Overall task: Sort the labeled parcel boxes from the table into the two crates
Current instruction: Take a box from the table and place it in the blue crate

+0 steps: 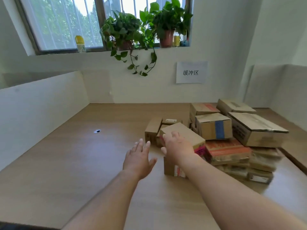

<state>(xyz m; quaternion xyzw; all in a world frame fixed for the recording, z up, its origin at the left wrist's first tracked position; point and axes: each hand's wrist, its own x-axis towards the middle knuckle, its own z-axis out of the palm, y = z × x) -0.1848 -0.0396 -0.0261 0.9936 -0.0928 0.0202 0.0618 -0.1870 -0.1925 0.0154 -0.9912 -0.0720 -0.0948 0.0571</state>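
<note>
Wood-grain laminate covers the surface, and two bare forearms reach across it from the near edge. The left hand hovers just above the wood, palm down, fingers straight and spread, holding nothing. Just to its right, the right hand grips a tilted box of plain cardboard, with its fingers laid over the top and its thumb against the near end. A pink label shows on the box's side by the wrist. Under that wrist stands a small box with an orange and white label, partly hidden by the arm. Right of the hand the pile crowds in: a red-printed box lies close beside the tilted one, with blurred flat parcels stacked next to it. Higher on the pile sit a blue-taped box and a large taped box. Behind the held box are smaller cartons, close against it, and more boxes lie at the back near the wall. Farther left, well apart from the pile, a small round mark shows on the wood. White panels fence the surface on the left and right. A paper sign with printed characters hangs on the white wall. Above it, potted plants and a yellow bottle stand on the sill of a barred window.
</note>
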